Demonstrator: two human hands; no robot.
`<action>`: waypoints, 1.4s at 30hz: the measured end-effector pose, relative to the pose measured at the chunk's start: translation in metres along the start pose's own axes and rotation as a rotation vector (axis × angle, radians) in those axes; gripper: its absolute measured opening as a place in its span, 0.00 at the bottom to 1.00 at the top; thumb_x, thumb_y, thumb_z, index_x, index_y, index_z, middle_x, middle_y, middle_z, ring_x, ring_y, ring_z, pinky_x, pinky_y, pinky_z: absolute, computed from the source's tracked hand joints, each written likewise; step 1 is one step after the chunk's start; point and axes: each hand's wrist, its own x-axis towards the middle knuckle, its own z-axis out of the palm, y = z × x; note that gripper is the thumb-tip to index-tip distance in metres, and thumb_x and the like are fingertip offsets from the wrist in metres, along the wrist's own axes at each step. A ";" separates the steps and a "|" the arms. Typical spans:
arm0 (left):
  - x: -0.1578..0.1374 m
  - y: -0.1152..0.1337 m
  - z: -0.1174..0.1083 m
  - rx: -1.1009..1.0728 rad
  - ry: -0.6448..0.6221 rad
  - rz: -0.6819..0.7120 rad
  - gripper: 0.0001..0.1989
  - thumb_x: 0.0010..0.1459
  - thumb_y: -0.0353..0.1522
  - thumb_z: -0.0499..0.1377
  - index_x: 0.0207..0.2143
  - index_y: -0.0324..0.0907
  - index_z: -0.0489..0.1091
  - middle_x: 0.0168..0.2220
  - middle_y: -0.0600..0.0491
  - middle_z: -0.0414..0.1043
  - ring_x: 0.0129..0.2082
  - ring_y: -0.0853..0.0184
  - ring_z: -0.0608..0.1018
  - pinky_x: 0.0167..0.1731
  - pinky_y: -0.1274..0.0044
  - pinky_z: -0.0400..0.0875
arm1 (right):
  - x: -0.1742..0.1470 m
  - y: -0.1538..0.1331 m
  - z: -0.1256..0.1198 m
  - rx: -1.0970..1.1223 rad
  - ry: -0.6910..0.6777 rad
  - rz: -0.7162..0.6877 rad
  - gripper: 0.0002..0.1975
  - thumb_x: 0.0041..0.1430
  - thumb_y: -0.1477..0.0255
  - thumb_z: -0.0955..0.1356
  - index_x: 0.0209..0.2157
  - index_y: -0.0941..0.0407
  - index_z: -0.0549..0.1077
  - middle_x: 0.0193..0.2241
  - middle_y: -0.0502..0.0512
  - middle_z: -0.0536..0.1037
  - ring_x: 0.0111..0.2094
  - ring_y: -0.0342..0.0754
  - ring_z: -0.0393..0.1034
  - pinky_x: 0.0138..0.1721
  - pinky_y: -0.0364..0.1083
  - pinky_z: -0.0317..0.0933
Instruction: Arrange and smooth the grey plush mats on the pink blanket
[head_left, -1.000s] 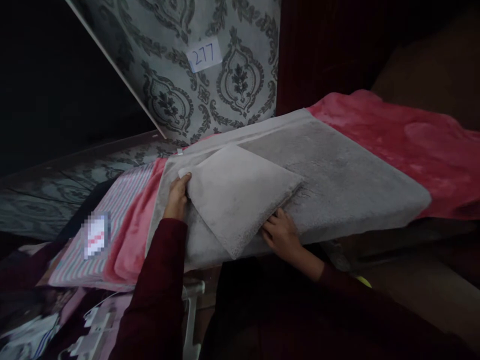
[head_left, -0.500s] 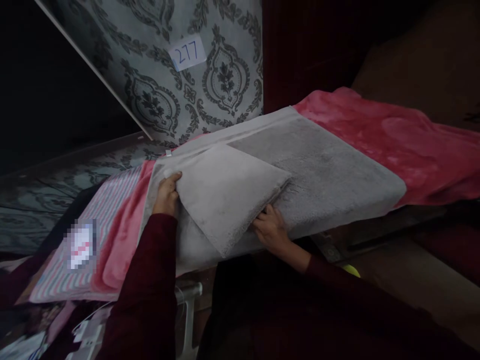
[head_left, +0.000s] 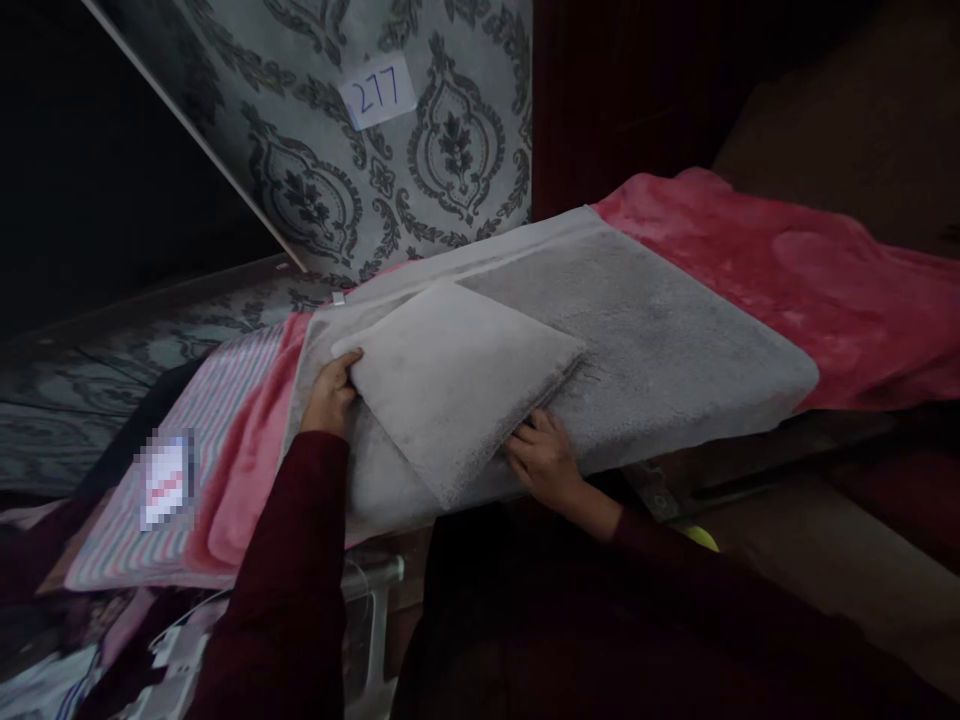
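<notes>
A folded light grey plush cloth (head_left: 457, 385) lies diagonally, like a diamond, on a larger grey plush cover (head_left: 667, 340). At its left corner, my left hand (head_left: 330, 390) is closed, pinching the edge between thumb and fingers. My right hand (head_left: 544, 458) is at the lower right edge, its fingers curled against the layered edge and its fingertips partly hidden there. The folded cloth has a smooth pale top and a fluffy, thicker rim on the right side.
Pink-red plush fabric (head_left: 750, 250) spreads beyond the cover's right end. On the left are a pink fold (head_left: 247, 490) and a striped cloth (head_left: 135, 530) carrying a blurred-out object (head_left: 166, 482). A patterned wall (head_left: 457, 150) with a paper marked 277 (head_left: 379, 90) stands behind.
The view has shifted slightly. Both hands keep nearly the same places on the folded cloth, which looks almost unchanged.
</notes>
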 end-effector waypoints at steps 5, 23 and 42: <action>0.002 -0.004 0.003 0.036 -0.038 -0.086 0.14 0.46 0.20 0.66 0.38 0.37 0.74 0.32 0.49 0.80 0.37 0.61 0.84 0.39 0.74 0.82 | -0.001 -0.001 0.001 -0.037 0.028 -0.008 0.07 0.59 0.79 0.69 0.31 0.54 0.77 0.32 0.57 0.74 0.41 0.56 0.61 0.40 0.52 0.54; -0.026 -0.027 -0.017 0.138 -0.086 0.057 0.21 0.48 0.25 0.65 0.47 0.38 0.74 0.33 0.52 0.79 0.24 0.70 0.76 0.21 0.81 0.73 | -0.005 -0.001 -0.012 -0.053 -0.044 -0.037 0.11 0.66 0.73 0.67 0.46 0.52 0.80 0.44 0.59 0.79 0.52 0.61 0.63 0.49 0.56 0.58; -0.098 -0.045 0.006 1.122 -0.080 0.906 0.30 0.58 0.33 0.61 0.63 0.36 0.66 0.68 0.36 0.60 0.70 0.47 0.62 0.69 0.54 0.56 | 0.007 0.075 -0.058 -0.116 0.115 0.311 0.20 0.71 0.66 0.59 0.50 0.56 0.79 0.56 0.64 0.76 0.58 0.63 0.65 0.57 0.65 0.61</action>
